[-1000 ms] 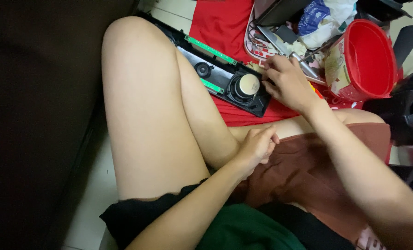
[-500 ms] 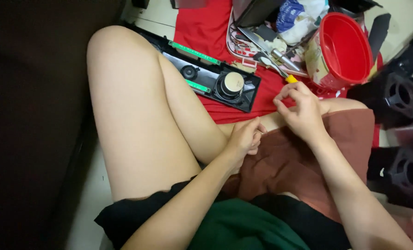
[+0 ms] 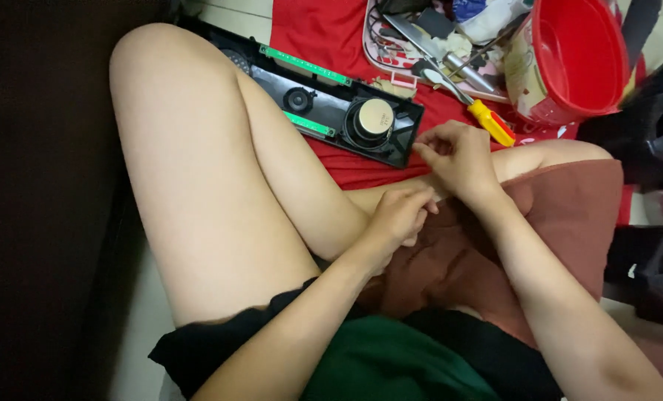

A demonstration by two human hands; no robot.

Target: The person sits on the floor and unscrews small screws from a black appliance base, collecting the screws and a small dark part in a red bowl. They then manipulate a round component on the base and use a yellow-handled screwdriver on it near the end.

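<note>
My right hand [image 3: 458, 157] hovers over my crossed legs with thumb and forefinger pinched together; whether anything tiny is between them does not show. My left hand [image 3: 400, 215] rests as a loose fist on my shin, just below and left of the right hand. A long black speaker housing [image 3: 324, 104] lies open on the red cloth [image 3: 313, 30], a finger's length from my right fingertips. It holds a round speaker driver [image 3: 376, 119] and green circuit strips [image 3: 305, 65]. A yellow-handled screwdriver [image 3: 492, 122] lies on the cloth just beyond my right hand, untouched.
A red bucket [image 3: 573, 56] stands at the far right. Beside it a tray [image 3: 380, 56] holds several tools and scraps. Black speaker boxes [image 3: 662, 126] stand along the right edge. A brown cushion [image 3: 569, 223] lies under my right forearm. A dark sofa [image 3: 42, 200] fills the left side.
My right hand has drawn back from the speaker driver and the screwdriver toward my lap. The screwdriver now lies free on the cloth. My left hand has barely moved.
</note>
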